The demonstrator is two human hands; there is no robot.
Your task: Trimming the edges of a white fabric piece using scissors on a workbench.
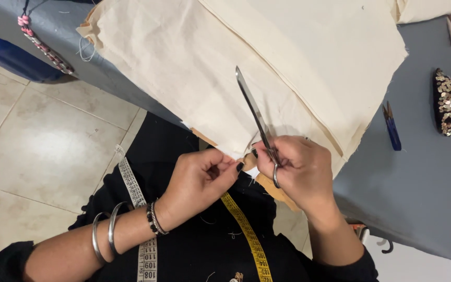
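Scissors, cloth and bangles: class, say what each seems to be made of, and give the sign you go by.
Scissors: metal, probably steel; the blades are grey and shiny.
Cloth: woven, unbleached, cotton-like fabric; matte cream with frayed, thready edges.
Bangles: likely polished silver-coloured metal; thin rigid rings that catch the light on the left wrist.
The right hand holds the scissors; the left hand pinches the cloth's edge.

No packages, labels, signs or screens appear in this view from above the bench; the only printed markings are on a yellow-and-white measuring tape (249,237) draped around the person's neck.
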